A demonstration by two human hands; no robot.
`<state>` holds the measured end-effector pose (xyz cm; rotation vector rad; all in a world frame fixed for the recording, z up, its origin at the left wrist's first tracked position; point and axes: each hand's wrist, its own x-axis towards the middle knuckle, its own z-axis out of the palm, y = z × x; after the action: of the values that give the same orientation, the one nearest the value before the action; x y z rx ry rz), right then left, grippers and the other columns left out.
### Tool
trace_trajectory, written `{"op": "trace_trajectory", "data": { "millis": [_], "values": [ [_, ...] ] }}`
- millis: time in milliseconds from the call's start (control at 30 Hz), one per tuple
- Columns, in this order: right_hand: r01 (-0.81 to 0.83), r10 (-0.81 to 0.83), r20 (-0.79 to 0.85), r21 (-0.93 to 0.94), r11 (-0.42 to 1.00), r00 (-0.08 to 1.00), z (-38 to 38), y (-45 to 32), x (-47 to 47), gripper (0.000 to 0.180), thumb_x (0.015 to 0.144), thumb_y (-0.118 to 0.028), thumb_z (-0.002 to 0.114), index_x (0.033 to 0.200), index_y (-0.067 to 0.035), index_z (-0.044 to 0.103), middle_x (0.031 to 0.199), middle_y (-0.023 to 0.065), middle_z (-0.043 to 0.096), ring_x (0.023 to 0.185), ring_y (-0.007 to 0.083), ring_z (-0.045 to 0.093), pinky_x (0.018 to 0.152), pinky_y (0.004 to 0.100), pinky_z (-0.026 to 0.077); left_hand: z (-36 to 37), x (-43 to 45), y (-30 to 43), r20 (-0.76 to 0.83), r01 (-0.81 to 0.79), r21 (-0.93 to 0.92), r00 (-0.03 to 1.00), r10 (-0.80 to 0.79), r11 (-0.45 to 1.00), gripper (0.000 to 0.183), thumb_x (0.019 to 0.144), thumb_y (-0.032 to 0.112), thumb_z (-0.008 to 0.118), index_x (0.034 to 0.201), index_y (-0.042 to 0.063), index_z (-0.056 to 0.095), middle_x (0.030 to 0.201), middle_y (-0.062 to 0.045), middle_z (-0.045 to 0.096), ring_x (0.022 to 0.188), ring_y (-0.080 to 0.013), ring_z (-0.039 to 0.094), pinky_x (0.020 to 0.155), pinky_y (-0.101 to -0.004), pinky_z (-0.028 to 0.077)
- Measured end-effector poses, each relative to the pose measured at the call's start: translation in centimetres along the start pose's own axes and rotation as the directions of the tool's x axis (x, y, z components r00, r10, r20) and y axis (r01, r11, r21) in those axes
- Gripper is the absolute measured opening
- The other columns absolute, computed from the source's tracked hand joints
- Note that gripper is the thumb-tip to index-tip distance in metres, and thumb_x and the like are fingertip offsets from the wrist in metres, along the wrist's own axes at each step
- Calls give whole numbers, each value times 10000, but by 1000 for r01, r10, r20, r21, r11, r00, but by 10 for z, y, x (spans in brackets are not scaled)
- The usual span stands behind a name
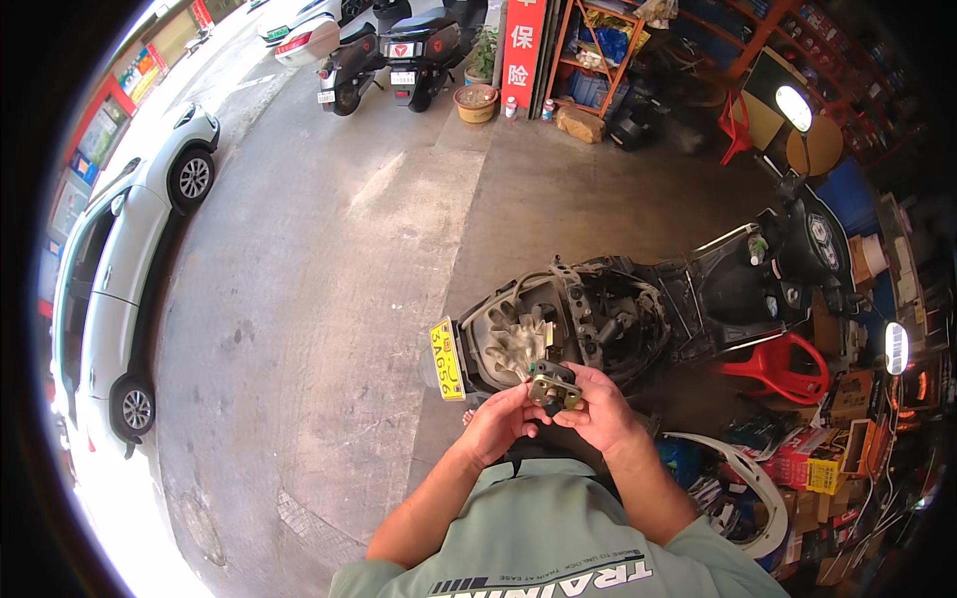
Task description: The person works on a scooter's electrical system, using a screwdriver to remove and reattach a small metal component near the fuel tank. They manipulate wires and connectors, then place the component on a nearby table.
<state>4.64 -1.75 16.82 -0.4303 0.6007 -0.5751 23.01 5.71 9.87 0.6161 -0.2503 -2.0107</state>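
Note:
Both hands hold a small metal mechanical part (555, 389) with a flat brass-coloured plate and a dark knob. My right hand (602, 410) grips it from the right side, thumb and fingers around its body. My left hand (502, 420) has its thumb and fingertips at the part's left edge. Just beyond the hands stands a partly stripped motor scooter (582, 314), its seat and rear covers off and its frame and wiring exposed. A pair of dirty work gloves (519, 340) lies on its rear section, above the yellow licence plate (447, 359).
A red plastic chair (792, 374) stands right of the scooter. Near it are a white curved panel (755, 478) and piled boxes (822, 463). A white car (112, 276) is parked at left. More scooters (419, 52) and a flower pot (475, 103) stand at the far side.

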Motion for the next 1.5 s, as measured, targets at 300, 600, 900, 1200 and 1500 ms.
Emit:
{"op": "trace_trajectory", "data": {
  "millis": [300,600,900,1200,1500],
  "values": [
    [-186,174,114,108,977,978,-20,40,16,154,1088,-168,516,1111,-52,615,802,-28,606,525,34,393,504,210,335,1,-22,5,-284,-51,115,955,82,992,316,1091,326,549,1250,67,637,1020,13,680,851,-88,628,686,-244,502],
    [154,-108,111,-796,586,988,-17,58,25,122,948,-80,671,913,12,598,757,33,595,692,149,522,651,341,441,-37,-27,38,-148,75,213,988,-44,974,560,1016,294,670,1481,11,539,1331,-94,675,1213,-225,649,1064,-415,503],
    [171,-520,-20,-933,317,854,29,115,58,115,914,-63,707,914,12,620,866,112,607,789,275,627,715,386,507,-86,-25,98,140,181,277,964,-226,944,721,815,-74,533,1526,34,500,1464,-76,583,1369,-223,537,1173,-380,397],
    [-52,-560,-420,-830,556,714,66,189,74,126,930,-76,689,896,28,625,837,98,635,762,177,623,670,332,498,-120,-45,119,-31,373,503,909,-415,780,618,879,-5,528,1497,16,519,1338,-71,648,1187,-181,620,1029,-322,482],
    [119,-210,-576,-192,974,790,56,215,86,192,1020,-217,613,897,-79,668,772,-36,612,690,55,545,596,233,443,-116,-64,122,-278,508,375,859,-429,775,500,1048,259,532,1492,34,478,1169,-102,667,1054,-229,674,837,-374,583]
  ]
}}
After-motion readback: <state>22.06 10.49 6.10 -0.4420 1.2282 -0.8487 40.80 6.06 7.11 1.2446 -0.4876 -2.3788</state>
